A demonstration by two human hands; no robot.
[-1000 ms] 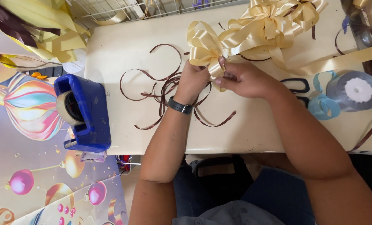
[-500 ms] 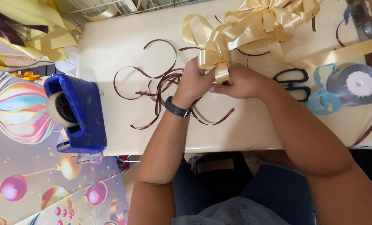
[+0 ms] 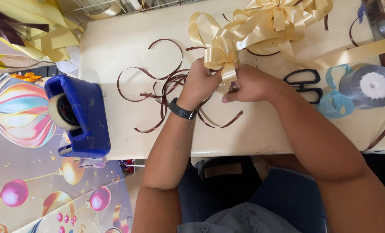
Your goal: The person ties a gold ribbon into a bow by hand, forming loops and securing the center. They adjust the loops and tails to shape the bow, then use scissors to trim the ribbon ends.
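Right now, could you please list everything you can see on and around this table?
table: one, cream, centre
ribbon bow: one, pale gold, pinched in both hands
finished bow: one, pale gold, top edge
thin ribbon curls: several, dark brown, left of hands
tape dispenser: one, blue, table's left corner
scissors: one, black, right of hands
ribbon spool: one, grey, far right
balloon-print paper: one sheet, multicoloured, lower left
watch: one, black, left wrist
left hand: grip on bow
right hand: grip on bow

head view, straight down, close over table [image 3: 115, 51]
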